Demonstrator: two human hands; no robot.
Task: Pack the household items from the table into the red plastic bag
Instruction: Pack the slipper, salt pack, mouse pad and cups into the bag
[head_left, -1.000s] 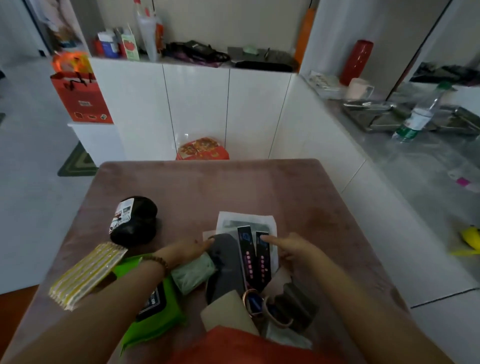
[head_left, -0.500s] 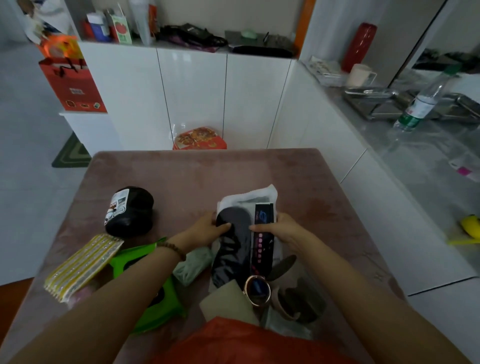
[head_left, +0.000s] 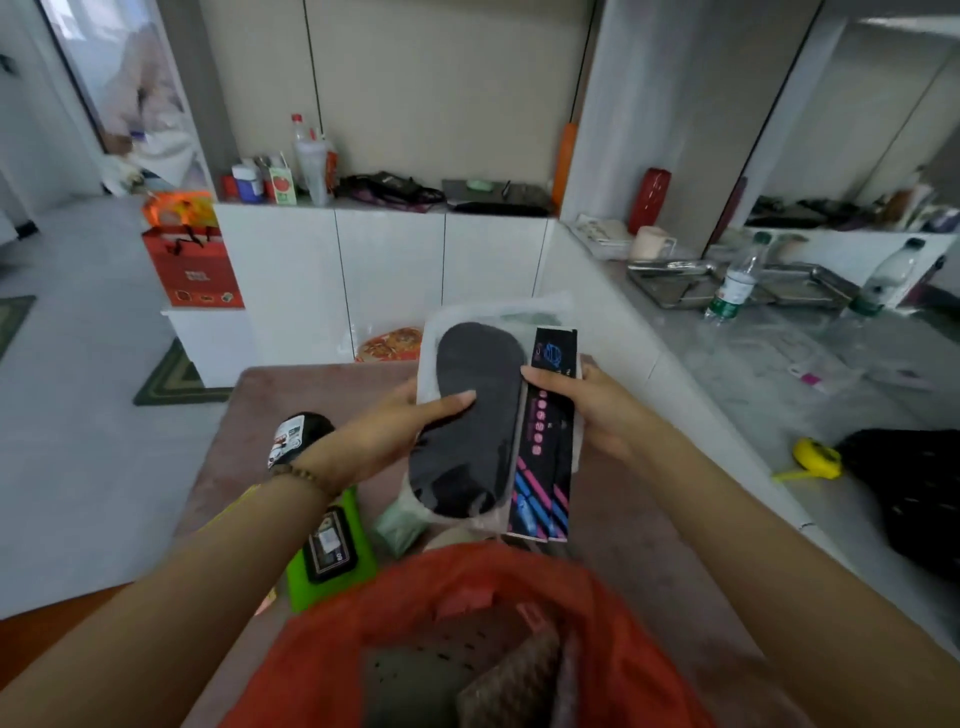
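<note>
While your left hand (head_left: 384, 431) clamps the near-left edge of the stack, thumb lying across the dark insole (head_left: 467, 421), your right hand (head_left: 587, 410) pinches the other side, thumb pressed on the black sachets (head_left: 545, 436) with their pink and blue print. Both hands grip one bundle held up off the table (head_left: 623, 545), tilted toward you: the insole and the sachets lie side by side on a white translucent pouch (head_left: 431, 353) that backs them. You are, by the look of it, mid-carry, with the bundle lifted but not yet dropped. The red plastic bag (head_left: 613, 649) sits right below, at the near edge, its mouth open and some flat perforated and woven things already inside. Your next move calls for bringing the stack down and toward you, narrow end first, keeping the thumbs tight so the loose layers do not slide apart. The green wipes pack (head_left: 358, 540), a pale green roll (head_left: 400, 525) and a black bundle (head_left: 298, 436) wait on the table beside the bag.
</note>
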